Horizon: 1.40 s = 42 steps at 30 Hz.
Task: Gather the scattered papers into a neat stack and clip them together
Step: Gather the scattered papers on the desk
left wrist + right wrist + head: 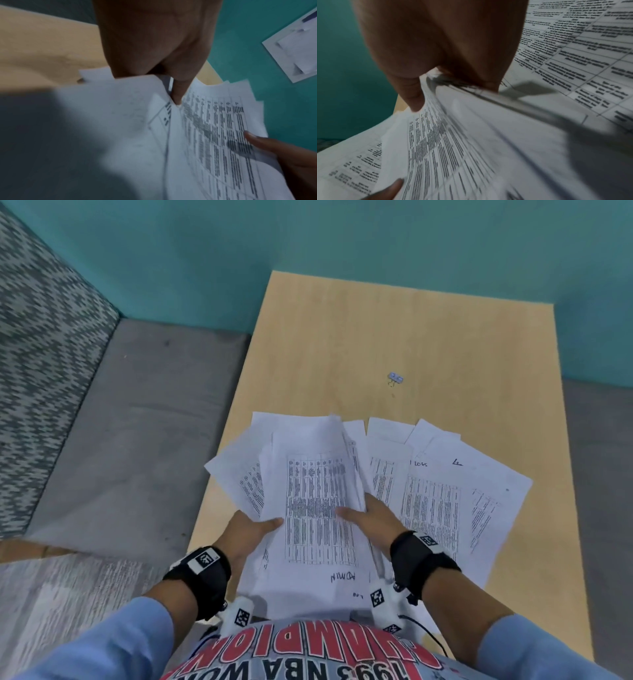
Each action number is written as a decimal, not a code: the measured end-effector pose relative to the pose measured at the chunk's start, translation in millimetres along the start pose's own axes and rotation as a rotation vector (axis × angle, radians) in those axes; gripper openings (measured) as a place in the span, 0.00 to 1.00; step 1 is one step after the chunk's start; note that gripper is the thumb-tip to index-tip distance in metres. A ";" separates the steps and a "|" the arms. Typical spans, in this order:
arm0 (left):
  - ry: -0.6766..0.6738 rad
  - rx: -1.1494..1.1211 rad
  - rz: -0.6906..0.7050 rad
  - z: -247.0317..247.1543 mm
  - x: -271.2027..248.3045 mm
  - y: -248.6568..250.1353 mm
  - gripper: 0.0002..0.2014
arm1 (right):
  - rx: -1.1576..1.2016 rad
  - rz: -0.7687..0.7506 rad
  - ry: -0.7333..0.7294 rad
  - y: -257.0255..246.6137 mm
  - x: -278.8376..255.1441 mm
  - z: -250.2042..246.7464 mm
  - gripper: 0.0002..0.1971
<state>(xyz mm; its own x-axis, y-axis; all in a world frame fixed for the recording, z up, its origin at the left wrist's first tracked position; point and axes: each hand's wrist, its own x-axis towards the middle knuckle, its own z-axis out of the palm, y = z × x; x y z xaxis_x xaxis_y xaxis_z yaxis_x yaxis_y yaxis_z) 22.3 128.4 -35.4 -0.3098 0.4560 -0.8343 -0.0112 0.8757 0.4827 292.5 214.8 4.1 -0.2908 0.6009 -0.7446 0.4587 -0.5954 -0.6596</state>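
A loose bundle of printed papers (315, 508) is lifted off the wooden table (342, 337) near its front edge. My left hand (250, 529) grips the bundle's left edge, thumb on top. My right hand (370, 518) pinches the right edge, thumb lying over the printed table. More sheets (445, 491) lie fanned out flat on the table to the right. A small binder clip (395, 377) lies alone farther back. In the left wrist view my thumb (176, 94) presses into the papers (205, 135). In the right wrist view several sheet edges (471, 121) run under my right thumb (412, 94).
A teal wall (308, 251) runs behind the table. Grey floor (137, 422) lies to the left, with a patterned rug or cushion (41, 354) at the far left. Bare table surface stretches behind the papers.
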 end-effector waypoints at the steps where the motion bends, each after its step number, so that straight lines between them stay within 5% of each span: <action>1: -0.060 0.024 -0.013 -3.0 0.9 -3.2 0.26 | -0.007 -0.034 0.075 -3.2 -3.9 -3.3 0.24; 3: -0.167 0.003 -0.020 -8.6 1.5 -8.9 0.36 | -0.026 -0.077 0.215 -2.0 -2.7 -10.2 0.15; 6: -0.174 -0.017 -0.009 -11.4 -6.0 -6.0 0.57 | -0.050 -0.017 0.171 5.3 3.6 -15.8 0.20; 9: -0.224 0.015 0.115 -9.2 -15.6 1.9 0.48 | -0.015 0.040 0.054 10.6 4.0 -9.6 0.23; 12: -0.138 0.087 0.233 -3.5 -20.8 3.2 0.35 | 0.039 0.060 0.045 16.7 6.8 0.5 0.24; 16: 0.160 0.642 0.369 6.8 -25.0 6.7 0.40 | -0.108 0.065 0.042 17.3 5.2 4.8 0.17; 20: 0.147 0.841 0.385 10.7 -24.3 8.4 0.44 | -0.405 -0.039 0.112 14.9 -5.1 12.7 0.10; 23: 0.154 0.908 0.368 13.7 -24.3 12.7 0.44 | -0.475 -0.080 0.183 16.1 -9.5 19.0 0.19; 26: 0.208 0.916 0.421 16.3 -29.6 21.9 0.34 | -0.414 -0.049 0.179 19.9 -8.2 17.3 0.21; 29: 0.217 0.895 0.391 15.1 -27.1 24.9 0.43 | -0.458 -0.079 0.286 23.5 -7.4 13.6 0.15; 32: 0.129 0.878 0.379 15.4 -27.1 27.8 0.46 | -0.717 -0.091 0.421 27.7 -7.6 12.6 0.27; 35: 0.082 0.741 0.360 22.8 -31.4 33.8 0.44 | -0.682 -0.087 0.407 24.7 -6.3 15.2 0.29; 42: 0.149 0.317 0.296 25.2 -32.6 32.0 0.42 | -0.394 -0.074 0.295 12.1 1.9 17.1 0.10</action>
<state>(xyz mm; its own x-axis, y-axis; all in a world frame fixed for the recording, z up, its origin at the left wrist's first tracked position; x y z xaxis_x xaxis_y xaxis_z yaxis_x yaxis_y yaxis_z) 56.0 145.6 0.5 -0.3894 0.6862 -0.6144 0.3827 0.7273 0.5697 283.2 199.6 -7.0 -0.1107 0.7933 -0.5987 0.7448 -0.3327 -0.5785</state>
